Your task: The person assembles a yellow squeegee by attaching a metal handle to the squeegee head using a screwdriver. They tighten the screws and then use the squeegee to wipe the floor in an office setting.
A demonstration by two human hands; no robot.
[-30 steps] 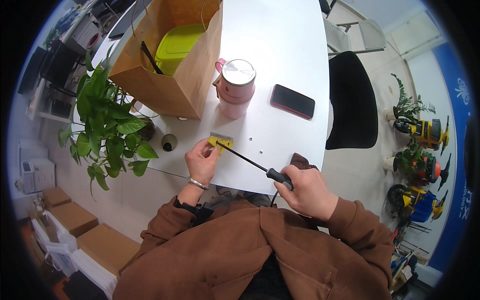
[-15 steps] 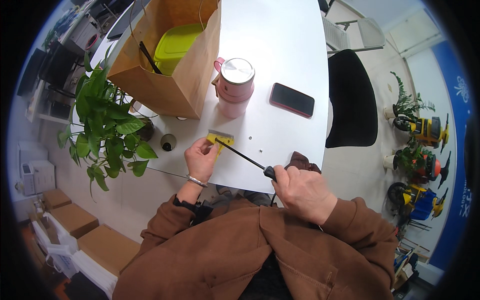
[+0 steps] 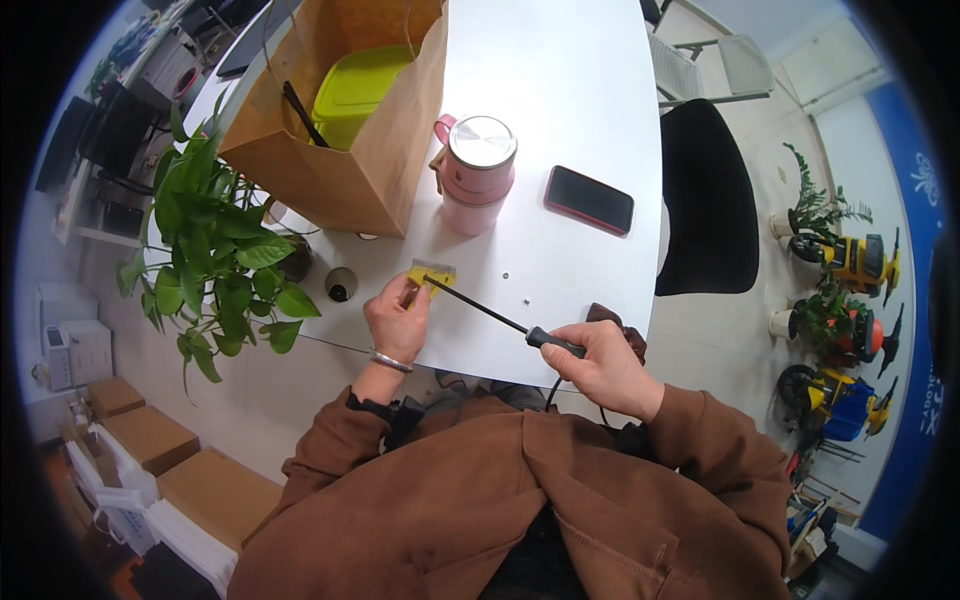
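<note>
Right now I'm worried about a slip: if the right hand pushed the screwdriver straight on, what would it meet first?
Probably the small yellow part at the screwdriver tip, pinched by the left hand; right hand aims there.

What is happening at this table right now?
A person in a brown jacket sits at a white table. The right hand grips the dark handle of a long screwdriver, its tip at a small yellow part that the left hand steadies on the tabletop. Two tiny specks, perhaps screws, lie nearby. Behind stand a pink lidded cup, a dark phone and a brown paper bag.
</note>
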